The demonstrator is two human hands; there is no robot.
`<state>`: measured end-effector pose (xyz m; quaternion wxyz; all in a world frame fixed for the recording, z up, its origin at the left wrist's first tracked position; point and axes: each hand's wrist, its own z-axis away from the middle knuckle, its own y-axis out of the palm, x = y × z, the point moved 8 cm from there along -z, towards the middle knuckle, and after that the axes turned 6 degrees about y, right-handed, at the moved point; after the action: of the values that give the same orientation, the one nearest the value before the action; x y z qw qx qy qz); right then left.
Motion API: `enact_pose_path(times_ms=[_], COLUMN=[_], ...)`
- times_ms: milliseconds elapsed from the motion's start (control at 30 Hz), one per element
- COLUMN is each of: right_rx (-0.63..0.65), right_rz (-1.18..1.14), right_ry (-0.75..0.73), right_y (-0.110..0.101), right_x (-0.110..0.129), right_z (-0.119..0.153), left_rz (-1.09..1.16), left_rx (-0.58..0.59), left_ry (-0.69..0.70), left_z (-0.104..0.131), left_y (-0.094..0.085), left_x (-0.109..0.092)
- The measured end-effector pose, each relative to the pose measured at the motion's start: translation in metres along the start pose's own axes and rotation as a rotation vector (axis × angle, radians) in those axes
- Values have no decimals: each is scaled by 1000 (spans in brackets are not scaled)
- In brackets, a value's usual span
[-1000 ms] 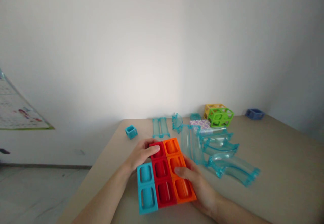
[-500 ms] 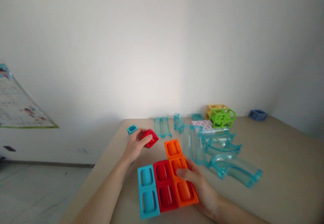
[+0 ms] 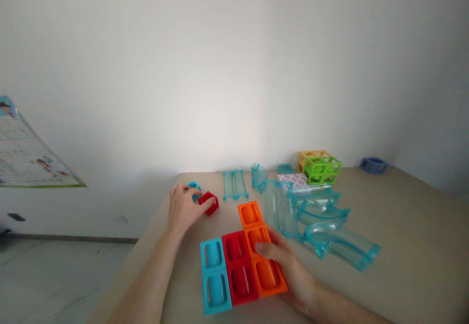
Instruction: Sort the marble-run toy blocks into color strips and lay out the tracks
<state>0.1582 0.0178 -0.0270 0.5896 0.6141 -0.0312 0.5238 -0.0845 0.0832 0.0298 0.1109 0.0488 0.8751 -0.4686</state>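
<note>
My right hand (image 3: 293, 270) grips a flat panel of joined blocks by its right side, thumb resting on the orange blocks (image 3: 267, 275). Red blocks (image 3: 242, 285) form the panel's middle column and light-blue blocks (image 3: 216, 292) its left one. The orange column sticks out farthest at the top. Over at the table's left side, my left hand (image 3: 183, 210) has its thumb and fingers apart. Its thumb lies against a loose red block (image 3: 211, 208), while its fingertips are at a loose light-blue block (image 3: 194, 185), which they partly hide.
Clear teal track pieces (image 3: 280, 209), some curved (image 3: 344, 241), lie right of the panel. Farther back are green (image 3: 322, 170) and yellow (image 3: 306, 155) frame blocks, a patterned packet (image 3: 292, 179) and a dark-blue block (image 3: 373, 165). The wall (image 3: 234, 70) borders the table's far edge.
My left hand has moved left and lowered the red block beside the light-blue one, and its grip has loosened. The panel in my right hand has stayed nearly still.
</note>
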Motion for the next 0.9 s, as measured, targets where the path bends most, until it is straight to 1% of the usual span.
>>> enact_pose_path(times_ms=[33, 67, 133, 233, 333, 500, 700, 900], right_rx=[3, 6, 8, 6, 0, 12, 2, -3], right_rz=[0, 1, 3, 5, -1, -5, -16, -13], right_ry=[1, 2, 2, 5, 8, 5, 9, 17], right_y=[0, 1, 1, 2, 1, 0, -1, -2], right_x=[0, 0, 1, 1, 1, 0, -1, -2], right_z=[0, 0, 0, 0, -1, -2, -2, -2], left_rz=[-24, -29, -15, 0, -15, -66, -130, -138], left_rx=[-33, -39, 10, 95, 112, 72, -16, -66], left_ry=[37, 69, 103, 48, -36, -133, -244, -272], left_z=[-1, -2, -3, -5, -6, -12, -25, -29], left_y=[-2, 0, 12, 33, 44, 45, 44, 45], left_x=[1, 2, 5, 13, 21, 28, 30, 29])
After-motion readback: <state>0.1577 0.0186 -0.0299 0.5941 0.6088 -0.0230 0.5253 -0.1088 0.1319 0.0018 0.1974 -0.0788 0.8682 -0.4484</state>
